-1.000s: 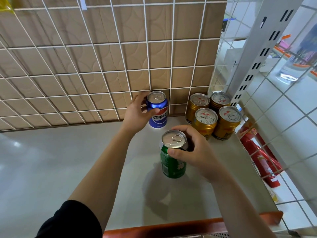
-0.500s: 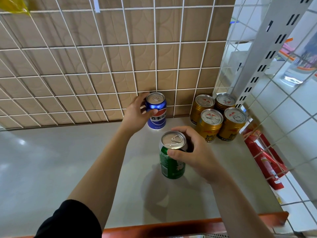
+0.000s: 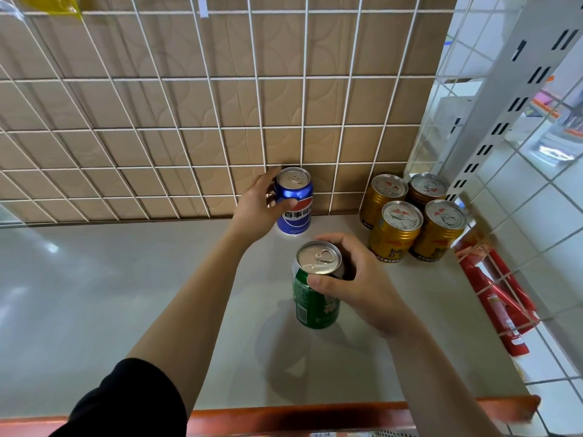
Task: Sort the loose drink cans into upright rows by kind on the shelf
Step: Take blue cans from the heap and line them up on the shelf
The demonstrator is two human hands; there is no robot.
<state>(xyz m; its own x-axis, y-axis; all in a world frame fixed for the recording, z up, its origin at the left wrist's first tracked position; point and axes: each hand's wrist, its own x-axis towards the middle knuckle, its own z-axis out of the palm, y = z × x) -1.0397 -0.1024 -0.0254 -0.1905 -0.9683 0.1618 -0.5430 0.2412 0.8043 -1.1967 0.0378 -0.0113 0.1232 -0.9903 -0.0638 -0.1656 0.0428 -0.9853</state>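
1. Blue can (image 3: 295, 203): I see it upright at the back of the shelf (image 3: 110, 294), just in front of the white wire grid (image 3: 189, 127); my left hand (image 3: 254, 211) grips its side, thumb across the front, fingers curled behind
2. Green can (image 3: 315, 299): upright, nearer the front and slightly right of the blue one; my right hand (image 3: 359, 285) grips it just under the rim, fingers curled round it. I cannot tell whether its base touches the shelf
3. Four gold cans (image 3: 394, 234): upright in a tight two-by-two block in the back right corner, apart from both held cans
4. Surroundings: brown cardboard (image 3: 157, 99) behind the grid; a slotted grey upright (image 3: 511, 99) on the right; a red object (image 3: 495, 298) beyond the side mesh; an orange front lip (image 3: 315, 414)
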